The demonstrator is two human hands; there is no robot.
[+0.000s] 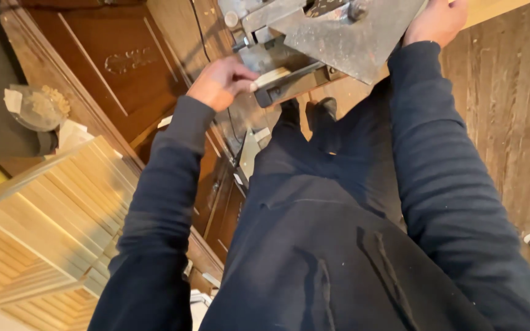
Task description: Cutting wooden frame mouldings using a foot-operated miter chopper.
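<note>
The left hand [221,81], in the upper centre of the frame, is curled with its fingers closed on the near end of a short pale wood piece [272,76], which lies flat against the dusty grey metal machine [338,37] at the top edge. The strip rests just above a dark bar [289,87] on the lower front of that machine. The right hand [438,21], at the upper right, lies on the far side of the machine's slanted metal plate, where a pale board [492,9] runs off the top right corner; whether its fingers are closed on the plate or only resting there cannot be told. Both forearms are in dark blue sleeves, and below them dark trousers fill the lower centre, ending in dark shoes [311,110] just under the machine. A thin black cable [199,30] runs up the brown wooden panel [118,67] to the left of the left hand. Further out, at the upper left, a clear round bowl [35,107] holds pale wood shavings and a scrap of paper. Below it, in the lower left, a stack of light wooden slats [50,208] lies in close rows. The worn wooden floor [510,110] occupies the right side.
</note>
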